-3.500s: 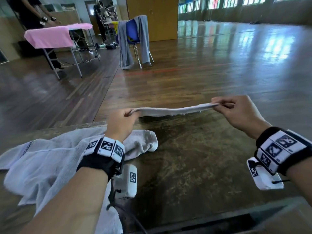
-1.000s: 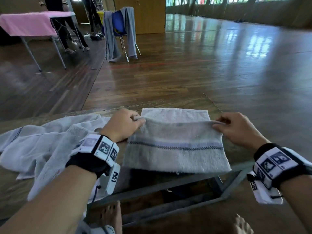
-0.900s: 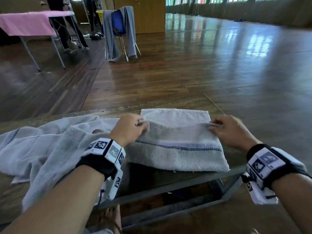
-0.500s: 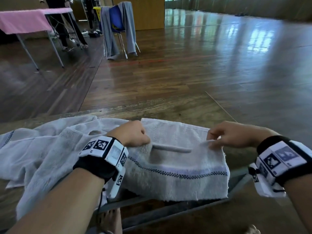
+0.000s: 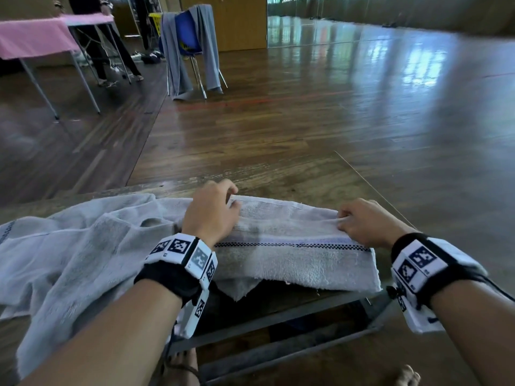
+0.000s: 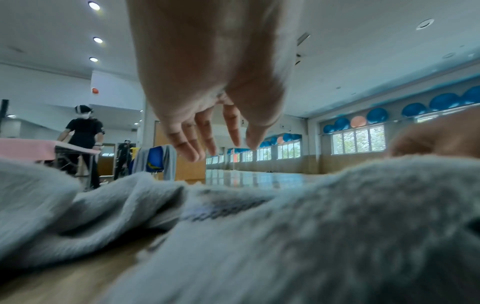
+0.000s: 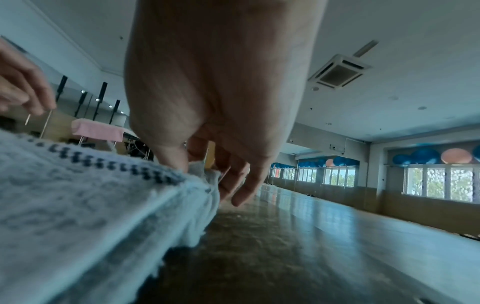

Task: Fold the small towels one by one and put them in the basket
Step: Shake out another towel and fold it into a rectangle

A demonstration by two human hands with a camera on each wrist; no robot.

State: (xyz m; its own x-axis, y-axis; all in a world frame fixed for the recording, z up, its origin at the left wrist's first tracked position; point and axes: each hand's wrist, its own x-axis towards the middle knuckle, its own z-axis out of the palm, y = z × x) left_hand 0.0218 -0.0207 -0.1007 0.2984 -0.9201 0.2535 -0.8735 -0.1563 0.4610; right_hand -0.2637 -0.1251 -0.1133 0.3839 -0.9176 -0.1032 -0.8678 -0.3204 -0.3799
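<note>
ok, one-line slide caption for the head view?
Both hands, left and right, pinch a striped towel on the table.

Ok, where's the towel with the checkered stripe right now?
In the head view, the striped towel lies at the table's near edge, between the left hand and right hand, beside the heap of towels on the left.

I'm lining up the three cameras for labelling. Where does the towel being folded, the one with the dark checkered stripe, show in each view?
Head: the striped towel lies low in the middle, between the left hand and right hand.
Left wrist: it fills the lower right, blurred.
Right wrist: it fills the lower left, its corner pinched by the right hand.
Shared landmark: the pink-covered table.
</note>
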